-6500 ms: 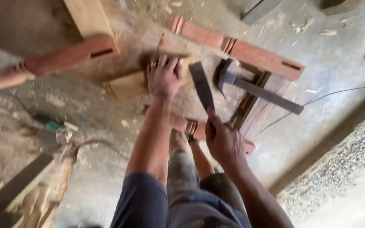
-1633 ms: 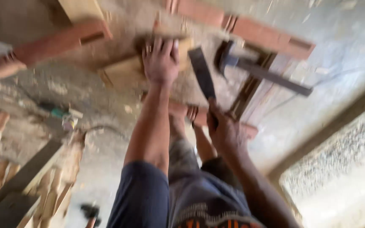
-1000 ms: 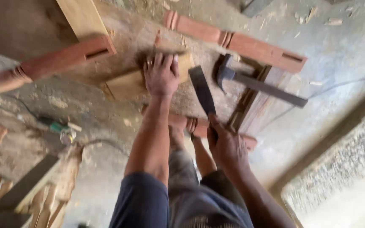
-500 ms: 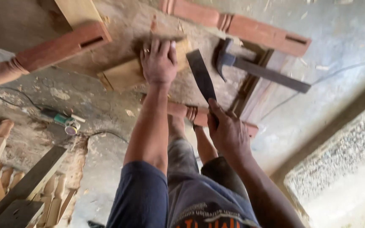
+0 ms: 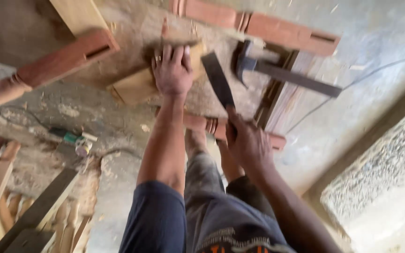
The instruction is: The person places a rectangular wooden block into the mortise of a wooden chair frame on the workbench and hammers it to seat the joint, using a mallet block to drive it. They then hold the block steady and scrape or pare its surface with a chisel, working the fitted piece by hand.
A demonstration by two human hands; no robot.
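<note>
My right hand [image 5: 249, 143] is closed around the handle of a flat chisel [image 5: 217, 79], blade toward the wood block [image 5: 134, 86]. My left hand [image 5: 172, 70] lies flat on that block, mid-floor. The block looks stiff, dusty and heavy; I'd hold it by its long edges.

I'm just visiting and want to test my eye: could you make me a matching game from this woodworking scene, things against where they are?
Things:
1. flat dark chisel blade
2. pale wooden block
3. dark-headed hammer
4. small green power tool

Places:
A. under the left hand
B. on the floor, far left
C. in the right hand
D. lying right of the blade

Pairs: 1-C, 2-A, 3-D, 4-B
</note>
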